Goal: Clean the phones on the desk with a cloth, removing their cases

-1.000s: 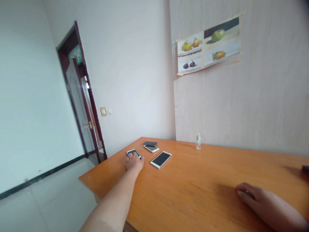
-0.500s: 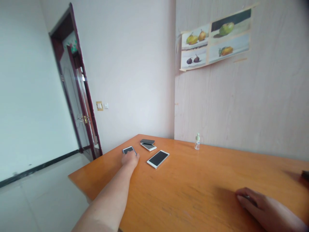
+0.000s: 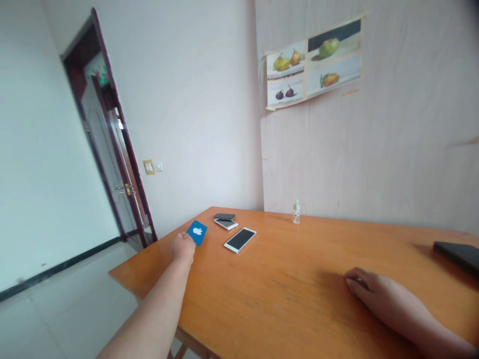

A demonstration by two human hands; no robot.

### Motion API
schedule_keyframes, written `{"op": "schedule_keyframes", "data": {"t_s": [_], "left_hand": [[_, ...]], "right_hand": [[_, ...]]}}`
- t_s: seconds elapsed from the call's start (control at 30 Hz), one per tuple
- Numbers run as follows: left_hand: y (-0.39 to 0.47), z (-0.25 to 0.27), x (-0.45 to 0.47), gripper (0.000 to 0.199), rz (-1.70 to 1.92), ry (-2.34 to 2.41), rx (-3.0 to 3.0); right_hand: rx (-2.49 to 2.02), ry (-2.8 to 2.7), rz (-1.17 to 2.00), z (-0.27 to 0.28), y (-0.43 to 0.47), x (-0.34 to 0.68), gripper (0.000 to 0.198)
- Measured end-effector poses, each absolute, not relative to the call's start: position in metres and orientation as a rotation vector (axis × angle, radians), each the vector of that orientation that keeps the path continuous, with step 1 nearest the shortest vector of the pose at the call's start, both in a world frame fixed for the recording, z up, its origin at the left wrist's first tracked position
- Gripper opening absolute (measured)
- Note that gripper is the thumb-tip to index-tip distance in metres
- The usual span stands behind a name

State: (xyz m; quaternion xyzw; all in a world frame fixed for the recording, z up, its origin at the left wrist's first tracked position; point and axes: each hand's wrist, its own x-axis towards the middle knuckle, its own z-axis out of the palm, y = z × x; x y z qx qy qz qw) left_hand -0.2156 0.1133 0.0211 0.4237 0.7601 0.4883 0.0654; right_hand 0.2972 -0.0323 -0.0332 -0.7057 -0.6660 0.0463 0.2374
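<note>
At the far left of the table, my left hand (image 3: 183,245) is closed on the near-left edge of a blue smartphone (image 3: 197,232). The phone's blue back with a white apple logo faces up towards me. To its right lies a white smartphone (image 3: 240,241), dark screen up. Behind that, a dark phone (image 3: 224,216) rests partly on another white phone (image 3: 227,225). On the right, my right hand (image 3: 368,284) rests on the tabletop with its fingers curled in. Whether anything is inside them is hidden.
A small clear bottle with a pale green cap (image 3: 296,213) stands near the back edge of the orange wooden table (image 3: 277,279). A flat black object (image 3: 457,255) lies at the far right. A partition with fruit pictures (image 3: 314,65) rises behind; a doorway is at left.
The blue phone has been turned from screen up to back up in my left hand, which has shifted slightly left. The view has swung right, showing more of the black object.
</note>
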Motion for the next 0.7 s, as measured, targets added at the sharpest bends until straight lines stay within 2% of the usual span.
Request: {"op": "schedule_keyframes", "data": {"t_s": [0.13, 0.27, 0.43, 0.7], "left_hand": [[0.114, 0.029, -0.180, 0.037, 1.703, 1.948, 1.111], [0.115, 0.039, -0.120, 0.028, 1.760, 1.559, 1.062], [0.100, 0.031, -0.033, 0.019, 1.636, 1.204, 0.966], [0.057, 0.007, 0.037, 0.026, 1.325, 0.934, 1.031]], "right_hand": [[-1.959, -1.862, 0.213, -0.023, -0.035, 0.292, 0.027], [-1.962, -1.859, 0.195, -0.016, -0.038, 0.285, 0.027], [-1.970, -1.757, 0.098, -0.012, -0.042, 0.279, 0.032], [-1.710, -1.607, 0.212, -0.003, -0.046, 0.263, 0.034]]}}
